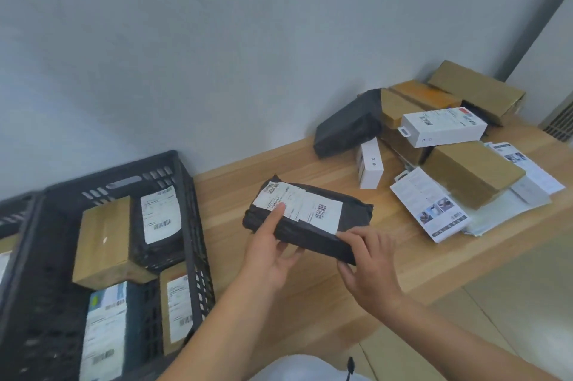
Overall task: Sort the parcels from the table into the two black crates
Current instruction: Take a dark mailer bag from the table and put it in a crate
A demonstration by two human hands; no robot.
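Parcel (313,238), a soft black mailer with a white label (302,207), is held in both hands over the table (279,163), just right of the nearer crate (193,213) and well apart from the unsorted pile (443,128) at the far right. Left hand (266,256) grips the left end, thumb pressed flat on the label and fingers curled beneath. Right hand (372,266) pinches the near right corner between fingertips and thumb. Whether the underside touches the table cannot be told. The nearer crate already holds several items, including a brown box (104,238) and three labelled packets. Only the corner of a second crate (15,210) shows at the left edge, and its contents are mostly out of view. Judged stage: label check before placing, with sorting partly done. Risks noted:

1. The thumb covers part of the label, so a misreading could send the parcel to the wrong crate.
2. The right-hand hold is a light corner pinch on slack wrapping. If the left hand lets go first, the mailer may sag or slip out.
3. Free floor in the nearer crate looks limited, so a careless drop could leave the parcel riding on the rim or tilted on the brown box.
4. Reaching the second crate means carrying across the nearer one, where a trailing corner could catch the wall.
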